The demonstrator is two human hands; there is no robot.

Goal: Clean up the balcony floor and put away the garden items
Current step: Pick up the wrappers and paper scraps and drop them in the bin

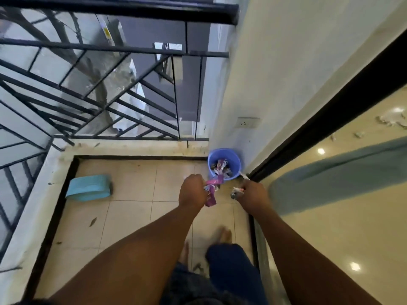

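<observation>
Above the balcony floor (132, 194), in the head view, your left hand (192, 191) grips purple wrappers (211, 190) and your right hand (251, 195) pinches a small silvery scrap (236, 191); both sets of fingers are curled tight. You appear to be binning litter. Next, carry both over the blue bucket (233, 159), already holding wrappers, and let go. A turquoise dustpan (89, 188) lies near the ledge.

No text can be read; print on the purple wrappers (211, 190) is too blurred

Both arms outstretched, left hand (192, 190) and right hand (252, 195) fisted
</observation>
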